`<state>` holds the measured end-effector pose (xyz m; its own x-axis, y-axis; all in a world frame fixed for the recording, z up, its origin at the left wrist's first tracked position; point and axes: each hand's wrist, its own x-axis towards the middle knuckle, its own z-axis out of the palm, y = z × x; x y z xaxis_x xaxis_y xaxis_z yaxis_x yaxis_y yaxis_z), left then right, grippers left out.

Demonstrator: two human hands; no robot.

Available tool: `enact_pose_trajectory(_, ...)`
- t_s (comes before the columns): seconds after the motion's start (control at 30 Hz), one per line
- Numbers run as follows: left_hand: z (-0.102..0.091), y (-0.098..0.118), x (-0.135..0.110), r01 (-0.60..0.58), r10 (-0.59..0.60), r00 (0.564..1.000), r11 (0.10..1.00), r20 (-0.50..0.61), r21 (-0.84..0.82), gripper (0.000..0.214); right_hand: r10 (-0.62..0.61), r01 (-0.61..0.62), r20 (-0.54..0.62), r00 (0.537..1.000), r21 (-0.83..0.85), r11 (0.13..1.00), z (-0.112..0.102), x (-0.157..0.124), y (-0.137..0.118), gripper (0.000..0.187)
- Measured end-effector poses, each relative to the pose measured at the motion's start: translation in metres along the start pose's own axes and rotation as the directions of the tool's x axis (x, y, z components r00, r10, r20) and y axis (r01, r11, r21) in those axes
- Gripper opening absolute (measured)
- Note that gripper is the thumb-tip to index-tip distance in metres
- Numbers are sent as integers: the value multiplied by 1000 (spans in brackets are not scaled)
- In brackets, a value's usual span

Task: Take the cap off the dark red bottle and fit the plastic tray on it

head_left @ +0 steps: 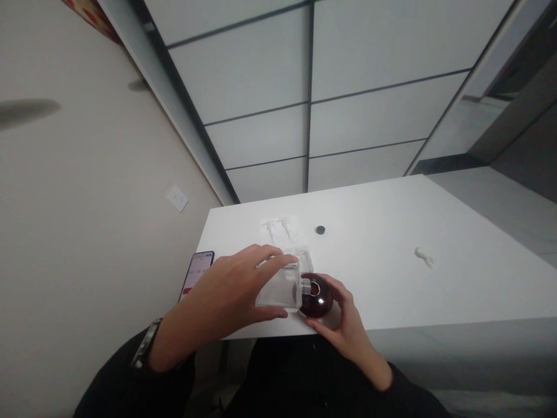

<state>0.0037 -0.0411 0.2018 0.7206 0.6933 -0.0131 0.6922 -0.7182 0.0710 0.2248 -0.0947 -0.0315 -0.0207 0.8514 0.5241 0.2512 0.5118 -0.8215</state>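
Note:
My left hand (243, 281) grips a clear square bottle (281, 288), which lies tipped on its side with its neck pointing right. That neck meets the opening of a round dark amber bottle (317, 305). Around the amber bottle's right side, the fingers and thumb of my right hand (343, 319) are closed. Whether any liquid passes between the two bottles I cannot make out. Behind the tipped bottle, partly hidden by it and my left hand, is another clear container (306, 259).
Two white pump heads (278, 227) lie on a pale sheet toward the back of the white table (369, 232). A dark round cap (320, 230) lies to their right. Farther right is a small whitish object (424, 256). A phone (194, 271) rests at the left edge, beside the wall.

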Motion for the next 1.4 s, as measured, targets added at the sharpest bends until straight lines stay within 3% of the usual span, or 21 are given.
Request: enact_pose_trajectory(1.4, -9, 3, 4, -75, 77, 995, 997, -56, 33, 67, -5, 5, -9, 1000, 0, 1000, 1, 0, 0, 77)
